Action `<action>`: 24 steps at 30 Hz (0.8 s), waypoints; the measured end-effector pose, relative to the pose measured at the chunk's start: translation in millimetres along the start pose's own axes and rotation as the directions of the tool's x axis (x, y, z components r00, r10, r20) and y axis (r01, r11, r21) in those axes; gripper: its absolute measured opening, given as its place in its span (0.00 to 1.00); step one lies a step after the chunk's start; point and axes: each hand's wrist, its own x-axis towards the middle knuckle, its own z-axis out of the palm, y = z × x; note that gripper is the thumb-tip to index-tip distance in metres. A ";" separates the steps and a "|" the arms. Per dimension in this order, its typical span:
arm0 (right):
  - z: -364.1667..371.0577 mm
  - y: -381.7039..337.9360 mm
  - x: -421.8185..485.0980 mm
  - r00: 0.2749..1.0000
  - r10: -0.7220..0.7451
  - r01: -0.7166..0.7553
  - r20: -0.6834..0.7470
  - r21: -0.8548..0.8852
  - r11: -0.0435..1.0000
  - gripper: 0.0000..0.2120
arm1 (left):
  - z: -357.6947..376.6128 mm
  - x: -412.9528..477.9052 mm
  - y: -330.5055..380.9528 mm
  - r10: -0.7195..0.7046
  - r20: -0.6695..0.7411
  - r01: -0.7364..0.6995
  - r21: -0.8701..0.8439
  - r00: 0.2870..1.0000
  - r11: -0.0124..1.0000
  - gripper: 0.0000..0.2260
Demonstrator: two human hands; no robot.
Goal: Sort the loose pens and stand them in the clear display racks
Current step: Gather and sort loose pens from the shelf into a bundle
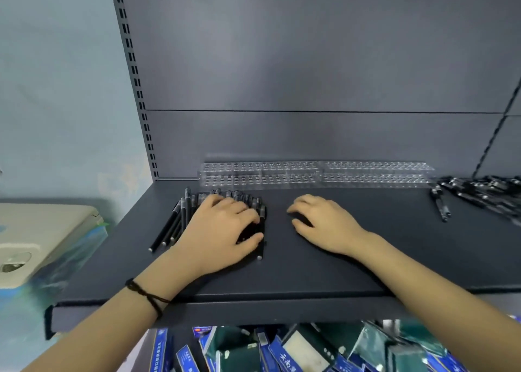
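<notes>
both bare forearms stretch in from the bottom corners, angling toward each other. the left hand [222, 230] is palm down with knuckles raised, its fingers [245, 211] bent and spread over the pens [180, 222]. the thumb hooks in from the near side, so a bunch sits pinched between thumb and fingers. the right hand [324, 225] is near it, not touching, also palm down. its wrist is low, fingers loosely curled, tips on the shelf [338, 273], holding nothing.
</notes>
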 end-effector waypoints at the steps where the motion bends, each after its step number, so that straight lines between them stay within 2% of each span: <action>1: -4.1 7.5 -10.4 1.000 -0.002 0.002 0.010 -0.061 0.998 0.18 | 0.0 9.0 8.5 0.001 -0.001 -0.001 0.024 1.000 1.000 0.16; 4: -18.0 30.4 -40.2 1.000 0.012 -0.009 0.015 -0.155 0.988 0.20 | 3.9 39.4 38.3 0.004 0.068 -0.008 0.054 0.998 0.999 0.18; 9: -31.7 86.7 -91.5 0.988 0.147 -0.133 0.043 -0.232 0.964 0.26 | 23.7 85.8 101.9 0.105 0.164 -0.105 -0.010 0.981 0.994 0.26; 13: -34.4 148.2 -136.7 0.971 0.240 -0.228 0.006 -0.282 0.932 0.41 | 44.1 126.4 162.5 0.154 0.161 -0.157 0.008 0.975 0.988 0.24; 15: -39.9 183.9 -158.9 0.963 0.268 -0.262 -0.019 -0.279 0.924 0.41 | 51.9 149.7 196.3 0.156 0.142 -0.159 0.015 0.978 0.987 0.27; 19: -59.0 260.5 -197.5 0.960 0.280 -0.269 -0.008 -0.299 0.915 0.34 | 65.0 198.5 267.9 0.123 0.199 -0.136 0.053 0.972 0.989 0.34; 21: -68.2 302.1 -215.1 0.961 0.276 -0.260 0.015 -0.297 0.919 0.32 | 72.5 225.3 306.1 0.091 0.171 -0.100 0.043 0.981 0.994 0.33; 23: -75.1 336.3 -229.9 0.968 0.251 -0.236 0.013 -0.293 0.926 0.38 | 82.7 249.4 338.9 0.074 0.142 -0.078 0.024 0.987 0.997 0.30; 24: -76.6 352.4 -236.8 0.970 0.244 -0.232 0.009 -0.286 0.930 0.38 | 88.2 260.3 353.5 0.068 0.131 -0.072 0.021 0.989 0.997 0.28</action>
